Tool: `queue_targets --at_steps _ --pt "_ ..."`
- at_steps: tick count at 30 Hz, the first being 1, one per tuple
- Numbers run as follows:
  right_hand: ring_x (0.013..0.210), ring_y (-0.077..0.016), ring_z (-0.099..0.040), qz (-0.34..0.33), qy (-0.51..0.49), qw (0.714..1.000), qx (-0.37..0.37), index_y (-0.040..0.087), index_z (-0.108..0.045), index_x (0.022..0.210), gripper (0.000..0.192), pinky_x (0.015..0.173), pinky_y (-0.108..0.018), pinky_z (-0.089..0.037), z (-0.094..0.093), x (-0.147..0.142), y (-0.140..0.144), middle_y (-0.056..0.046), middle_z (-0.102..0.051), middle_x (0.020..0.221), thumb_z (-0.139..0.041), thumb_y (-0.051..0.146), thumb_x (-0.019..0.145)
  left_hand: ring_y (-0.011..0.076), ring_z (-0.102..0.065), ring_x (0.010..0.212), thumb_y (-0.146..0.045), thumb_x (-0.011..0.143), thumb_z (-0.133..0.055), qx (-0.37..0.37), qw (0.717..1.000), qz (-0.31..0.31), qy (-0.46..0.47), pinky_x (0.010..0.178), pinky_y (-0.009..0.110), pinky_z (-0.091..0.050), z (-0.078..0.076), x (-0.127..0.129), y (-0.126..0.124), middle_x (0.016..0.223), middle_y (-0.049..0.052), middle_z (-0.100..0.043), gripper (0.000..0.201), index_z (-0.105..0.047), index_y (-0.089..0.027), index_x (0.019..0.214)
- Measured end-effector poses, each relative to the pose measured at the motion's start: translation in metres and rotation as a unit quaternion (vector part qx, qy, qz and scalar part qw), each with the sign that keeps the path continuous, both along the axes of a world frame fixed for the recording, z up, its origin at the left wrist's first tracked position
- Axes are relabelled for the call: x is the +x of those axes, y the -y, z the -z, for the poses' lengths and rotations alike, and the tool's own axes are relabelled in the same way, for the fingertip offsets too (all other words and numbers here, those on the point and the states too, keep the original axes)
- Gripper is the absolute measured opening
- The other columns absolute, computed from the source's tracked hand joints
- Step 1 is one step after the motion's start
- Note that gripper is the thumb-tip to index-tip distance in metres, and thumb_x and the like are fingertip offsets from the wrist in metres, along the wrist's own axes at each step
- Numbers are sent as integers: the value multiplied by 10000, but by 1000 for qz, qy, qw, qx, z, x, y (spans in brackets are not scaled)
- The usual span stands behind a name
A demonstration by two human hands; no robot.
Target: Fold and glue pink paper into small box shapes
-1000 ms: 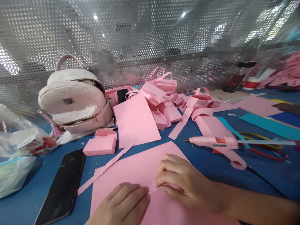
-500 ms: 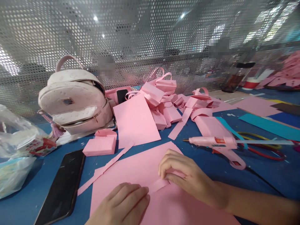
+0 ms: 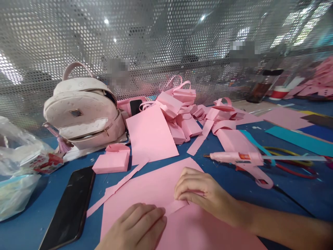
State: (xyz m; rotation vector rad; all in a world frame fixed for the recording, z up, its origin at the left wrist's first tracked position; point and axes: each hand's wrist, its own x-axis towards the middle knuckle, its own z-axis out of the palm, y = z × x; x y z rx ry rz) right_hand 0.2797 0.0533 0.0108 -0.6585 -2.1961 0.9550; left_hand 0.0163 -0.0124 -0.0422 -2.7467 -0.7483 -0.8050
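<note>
A short pink paper strip (image 3: 177,207) spans the gap between my two hands, just above or on a large pink paper sheet (image 3: 145,189). My left hand (image 3: 137,225) rests low on the sheet, fingers together and curved, its fingertips on the strip's left end; its thumb is hidden. Thumb and fingers of my right hand (image 3: 199,194) are pinched at the strip's other end. A longer torn pink strip (image 3: 117,187) lies across the sheet's left edge. Beyond it stands a small folded pink paper box (image 3: 112,162).
Left are a black phone (image 3: 70,208), a pale backpack (image 3: 83,111) and plastic bags (image 3: 18,194). A pink glue gun (image 3: 239,159) lies right, its cord trailing near my forearm. Several pink paper bags (image 3: 174,104) are heaped behind, before a perforated metal panel (image 3: 156,41).
My right hand has shifted very slightly left along the strip. My left hand and the papers look the same.
</note>
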Motion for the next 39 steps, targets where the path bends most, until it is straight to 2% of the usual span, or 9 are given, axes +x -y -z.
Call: queue_targets --at_steps 2,4,8,12,18,23,28,34,39 --pt "872 -169 -569 1 32 999 2 200 -671 909 171 833 -316 -439 -2 -1 1 -14 -697 875 -555 249 1024 204 -691 1021 -207 1059 -376 -6 1000 -8 5 909 309 -591 -1 0 0 1178 128 -719 349 -627 -142 1293" --pt "895 -186 -559 13 70 997 2 195 -645 940 78 835 -333 -437 -3 -2 2 -23 -671 922 -628 265 971 207 -698 1007 -277 1072 -350 -11 1000 -14 4 883 310 -599 -6 -1 1 1179 141 -712 382 -604 -153 1328" --pt "882 -201 -533 27 130 991 -3 194 -599 923 246 787 -326 -436 -5 -4 4 -13 -617 925 -804 262 807 208 -703 1003 -285 1047 -440 -31 999 -35 -12 885 293 -592 -21 -3 1 1153 127 -729 361 -570 -119 1339" --pt "856 -189 -512 22 166 986 20 197 -582 870 298 780 -315 -418 -5 -5 4 9 -607 891 -852 210 747 220 -700 979 -329 958 -604 -126 989 -81 10 877 306 -591 -31 -7 3 1113 101 -724 395 -554 -168 1315" --pt "825 -176 -514 2 149 986 69 188 -592 836 221 792 -316 -407 -3 -5 4 11 -623 847 -807 168 793 226 -661 1029 -316 896 -682 -280 947 -114 105 880 312 -576 -37 -1 5 1114 77 -678 328 -616 -256 1211" --pt "802 -176 -503 0 132 982 135 196 -607 817 150 786 -319 -403 0 -4 8 10 -623 818 -747 145 832 219 -660 1003 -234 857 -697 -394 892 -134 175 888 334 -561 -45 16 5 1045 62 -681 159 -672 -238 1015" --pt "801 -173 -499 -2 144 972 188 197 -632 819 143 774 -312 -404 3 -3 13 8 -613 816 -752 246 879 237 -637 1003 -232 864 -702 -410 875 -168 195 903 378 -512 -46 30 12 1005 46 -688 41 -674 -232 895" --pt "827 -172 -511 -5 156 968 198 200 -649 833 148 777 -305 -409 1 -1 16 6 -596 826 -715 296 923 223 -634 889 -269 819 -768 -394 872 -219 192 789 338 -516 -45 35 19 973 28 -713 177 -678 -243 969" --pt "813 -169 -522 -15 136 974 180 188 -639 859 133 748 -295 -412 0 -1 18 2 -609 839 -726 274 909 210 -646 827 -337 895 -668 -389 867 -238 202 738 317 -523 -43 28 15 855 23 -725 177 -693 -227 1030"
